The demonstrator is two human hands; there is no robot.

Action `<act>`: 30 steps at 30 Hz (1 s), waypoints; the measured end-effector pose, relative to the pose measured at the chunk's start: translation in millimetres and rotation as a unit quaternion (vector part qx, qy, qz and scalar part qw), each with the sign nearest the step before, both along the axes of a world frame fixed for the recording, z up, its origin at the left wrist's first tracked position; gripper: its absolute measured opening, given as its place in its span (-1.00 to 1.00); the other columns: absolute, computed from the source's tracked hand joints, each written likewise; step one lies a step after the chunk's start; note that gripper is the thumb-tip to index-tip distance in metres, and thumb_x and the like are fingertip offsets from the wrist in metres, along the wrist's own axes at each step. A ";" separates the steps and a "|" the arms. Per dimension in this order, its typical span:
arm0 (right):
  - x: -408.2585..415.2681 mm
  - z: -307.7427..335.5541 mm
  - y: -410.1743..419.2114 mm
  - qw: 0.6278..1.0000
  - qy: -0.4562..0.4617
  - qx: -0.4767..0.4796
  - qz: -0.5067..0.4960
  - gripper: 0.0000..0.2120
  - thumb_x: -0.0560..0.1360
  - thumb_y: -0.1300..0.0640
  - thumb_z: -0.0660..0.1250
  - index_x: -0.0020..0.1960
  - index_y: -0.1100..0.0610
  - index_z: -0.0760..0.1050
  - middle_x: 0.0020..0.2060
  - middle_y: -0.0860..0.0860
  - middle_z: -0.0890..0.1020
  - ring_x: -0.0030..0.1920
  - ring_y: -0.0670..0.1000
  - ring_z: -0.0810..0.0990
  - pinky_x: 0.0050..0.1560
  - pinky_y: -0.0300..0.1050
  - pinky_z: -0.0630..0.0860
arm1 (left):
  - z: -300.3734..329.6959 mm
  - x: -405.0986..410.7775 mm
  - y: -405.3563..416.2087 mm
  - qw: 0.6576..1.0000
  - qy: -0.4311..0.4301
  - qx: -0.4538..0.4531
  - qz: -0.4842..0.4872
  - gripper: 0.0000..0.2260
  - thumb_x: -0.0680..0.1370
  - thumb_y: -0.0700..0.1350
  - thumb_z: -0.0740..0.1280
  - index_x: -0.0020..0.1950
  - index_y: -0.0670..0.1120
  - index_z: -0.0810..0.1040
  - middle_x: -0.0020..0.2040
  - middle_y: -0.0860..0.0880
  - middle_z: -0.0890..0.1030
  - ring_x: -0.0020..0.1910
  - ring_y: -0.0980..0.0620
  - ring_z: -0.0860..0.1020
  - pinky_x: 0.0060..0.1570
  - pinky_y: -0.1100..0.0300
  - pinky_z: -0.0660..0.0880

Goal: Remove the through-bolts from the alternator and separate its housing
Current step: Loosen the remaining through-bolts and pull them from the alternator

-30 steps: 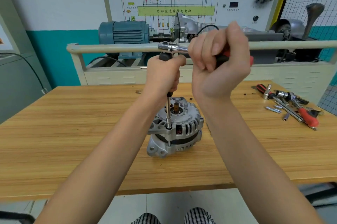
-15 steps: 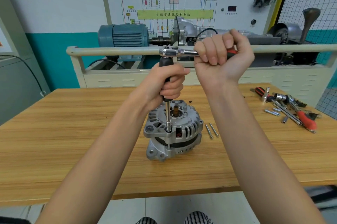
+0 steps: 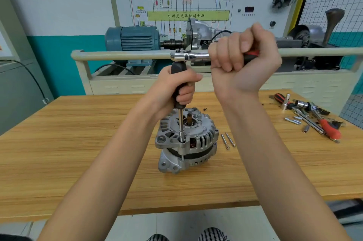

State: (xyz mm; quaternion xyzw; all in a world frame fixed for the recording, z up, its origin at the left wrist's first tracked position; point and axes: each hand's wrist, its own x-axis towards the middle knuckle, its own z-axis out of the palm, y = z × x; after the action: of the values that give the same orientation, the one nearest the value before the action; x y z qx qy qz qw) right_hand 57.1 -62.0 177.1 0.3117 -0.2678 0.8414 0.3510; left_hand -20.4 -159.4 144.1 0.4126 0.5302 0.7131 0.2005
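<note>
Bare wooden tabletop (image 3: 68, 152) left of silver ribbed alternator (image 3: 186, 142), alternator mid-table. Left hand (image 3: 174, 87) above it, fingers wrapped round black driver handle (image 3: 177, 75), shaft on alternator's left-front bolt. Right hand (image 3: 243, 60) fisted on chrome ratchet (image 3: 188, 56). Two loose silver through-bolts (image 3: 227, 140) just right; scattered tools (image 3: 310, 115) near far right edge.

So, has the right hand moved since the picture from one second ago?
Yes. The right hand swung the ratchet handle away from the person, towards the rail behind the table.
</note>
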 end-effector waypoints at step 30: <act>-5.3 -5.2 -1.3 0.999 0.009 -0.029 0.009 -0.50 0.58 0.24 0.00 -0.53 0.13 0.29 -0.69 -0.05 0.19 -0.62 -0.06 0.07 -0.51 -0.23 0.11 | 0.0 10.9 11.6 0.991 -0.028 -0.021 0.128 -0.54 0.53 -0.32 0.25 -0.49 -0.01 0.17 -0.61 0.08 0.15 -0.65 0.12 0.08 -0.59 0.35 0.06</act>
State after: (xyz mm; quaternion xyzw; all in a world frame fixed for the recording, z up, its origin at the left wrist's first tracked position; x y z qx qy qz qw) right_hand 51.8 -63.3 171.8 0.3115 -0.2373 0.8492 0.3543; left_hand -9.4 -147.9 144.1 0.3172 0.5878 0.7325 0.1313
